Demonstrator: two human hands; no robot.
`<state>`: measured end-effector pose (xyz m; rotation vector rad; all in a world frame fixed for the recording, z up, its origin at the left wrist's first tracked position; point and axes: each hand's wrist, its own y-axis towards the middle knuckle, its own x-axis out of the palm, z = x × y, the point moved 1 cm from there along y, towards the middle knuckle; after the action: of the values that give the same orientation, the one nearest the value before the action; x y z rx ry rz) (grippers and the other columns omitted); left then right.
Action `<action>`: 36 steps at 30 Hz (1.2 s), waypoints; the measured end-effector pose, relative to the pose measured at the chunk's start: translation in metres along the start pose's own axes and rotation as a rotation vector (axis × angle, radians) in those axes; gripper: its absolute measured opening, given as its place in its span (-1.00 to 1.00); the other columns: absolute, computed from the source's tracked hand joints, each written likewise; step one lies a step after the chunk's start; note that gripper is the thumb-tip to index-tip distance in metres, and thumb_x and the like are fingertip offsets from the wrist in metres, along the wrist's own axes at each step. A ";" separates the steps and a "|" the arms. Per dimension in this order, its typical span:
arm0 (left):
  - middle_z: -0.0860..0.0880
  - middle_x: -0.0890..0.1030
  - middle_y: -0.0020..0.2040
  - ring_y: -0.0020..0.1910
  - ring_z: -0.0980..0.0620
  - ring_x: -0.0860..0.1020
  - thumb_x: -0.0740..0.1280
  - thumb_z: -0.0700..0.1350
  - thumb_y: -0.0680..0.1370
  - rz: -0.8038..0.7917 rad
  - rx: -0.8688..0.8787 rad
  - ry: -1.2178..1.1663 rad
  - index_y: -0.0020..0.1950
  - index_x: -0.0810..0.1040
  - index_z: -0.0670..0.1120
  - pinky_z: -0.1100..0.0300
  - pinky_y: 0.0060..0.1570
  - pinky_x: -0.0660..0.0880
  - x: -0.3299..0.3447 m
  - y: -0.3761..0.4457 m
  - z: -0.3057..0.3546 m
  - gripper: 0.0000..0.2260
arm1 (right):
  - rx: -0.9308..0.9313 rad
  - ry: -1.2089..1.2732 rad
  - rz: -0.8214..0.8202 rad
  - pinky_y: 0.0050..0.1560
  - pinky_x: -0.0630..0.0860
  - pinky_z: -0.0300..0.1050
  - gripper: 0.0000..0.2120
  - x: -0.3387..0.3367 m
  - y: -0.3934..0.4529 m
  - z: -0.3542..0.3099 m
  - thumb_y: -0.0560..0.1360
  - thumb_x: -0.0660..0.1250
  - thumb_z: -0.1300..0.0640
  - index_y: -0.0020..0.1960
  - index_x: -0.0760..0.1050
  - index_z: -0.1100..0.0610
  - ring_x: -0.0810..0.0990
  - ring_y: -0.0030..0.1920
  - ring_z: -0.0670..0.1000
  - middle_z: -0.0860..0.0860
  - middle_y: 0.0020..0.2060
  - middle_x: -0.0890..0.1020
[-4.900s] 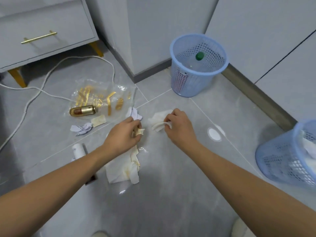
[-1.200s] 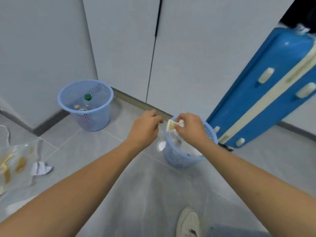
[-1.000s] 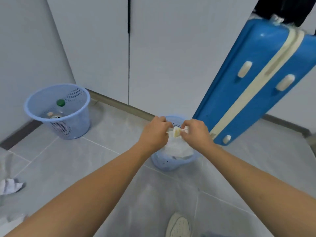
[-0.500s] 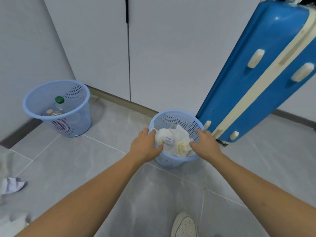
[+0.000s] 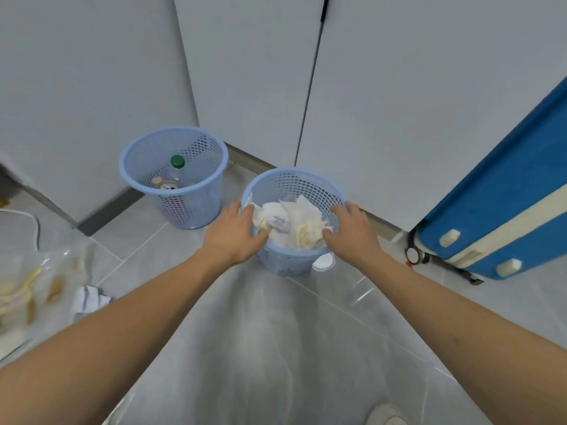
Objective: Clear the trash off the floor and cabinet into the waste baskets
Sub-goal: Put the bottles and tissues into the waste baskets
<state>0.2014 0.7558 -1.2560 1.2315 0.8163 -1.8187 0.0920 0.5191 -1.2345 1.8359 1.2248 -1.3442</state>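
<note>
Two blue waste baskets on the floor, near basket [image 5: 294,185] full of crumpled tissues [image 5: 291,225], left hand [image 5: 234,237] and right hand [image 5: 352,231] gripped its rim, one far basket [image 5: 171,142] held one bottle [image 5: 176,171], one paper wad [image 5: 89,299] lay left

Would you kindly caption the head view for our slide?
Both hands, left hand and right hand, grip the tissue-filled basket beside the bottle basket.

Two blue waste baskets: near basket [image 5: 310,179] with heap of crumpled tissues [image 5: 291,223], far basket [image 5: 199,204] with one green-capped bottle [image 5: 177,168]. Two hands: left hand [image 5: 234,236], right hand [image 5: 352,233]. One blue suitcase [image 5: 497,210]. One crumpled paper [image 5: 89,300] on floor. One plastic bag [image 5: 27,289]. One shoe [image 5: 386,416].
</note>
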 end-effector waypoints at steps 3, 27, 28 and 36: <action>-0.11 0.31 0.50 0.44 -0.16 0.36 0.12 0.29 0.61 -0.002 -0.029 -0.003 0.59 0.21 0.03 -0.15 0.28 0.47 -0.008 0.004 -0.031 -0.38 | -0.040 -0.016 0.004 0.36 0.38 0.12 -0.49 0.011 0.012 -0.027 0.55 0.31 0.00 0.48 0.34 0.05 0.28 0.45 0.20 0.10 0.52 0.26; -0.13 0.40 0.40 0.38 -0.17 0.38 0.21 -0.19 0.60 -0.187 -0.687 -0.179 0.55 0.34 -0.04 -0.06 0.26 0.47 0.026 -0.344 -0.261 -0.51 | -0.671 -0.043 -0.630 0.25 0.46 0.01 -0.58 0.251 -0.231 -0.293 0.49 0.39 0.04 0.34 0.51 0.02 0.43 0.29 0.14 0.02 0.26 0.50; -0.12 0.37 0.42 0.39 -0.16 0.36 0.21 -0.22 0.59 -0.196 -0.686 -0.178 0.57 0.31 0.00 -0.07 0.24 0.48 0.028 -0.346 -0.263 -0.47 | -0.686 -0.053 -0.630 0.26 0.46 0.00 -0.54 0.258 -0.237 -0.295 0.48 0.40 0.03 0.37 0.50 0.00 0.39 0.32 0.13 0.00 0.30 0.48; -0.10 0.36 0.40 0.35 -0.15 0.37 0.26 -0.28 0.53 -0.193 -0.711 -0.225 0.63 0.11 0.00 -0.04 0.14 0.52 0.062 -0.336 -0.298 -0.30 | -0.798 -0.213 -0.544 0.38 0.35 0.03 -0.25 0.325 -0.240 -0.324 0.41 0.51 -0.10 0.51 0.29 -0.07 0.27 0.41 0.16 0.02 0.39 0.34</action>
<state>0.0275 1.1548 -1.3829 0.4970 1.3284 -1.5540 0.0444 1.0059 -1.4060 0.8171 1.8622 -1.0212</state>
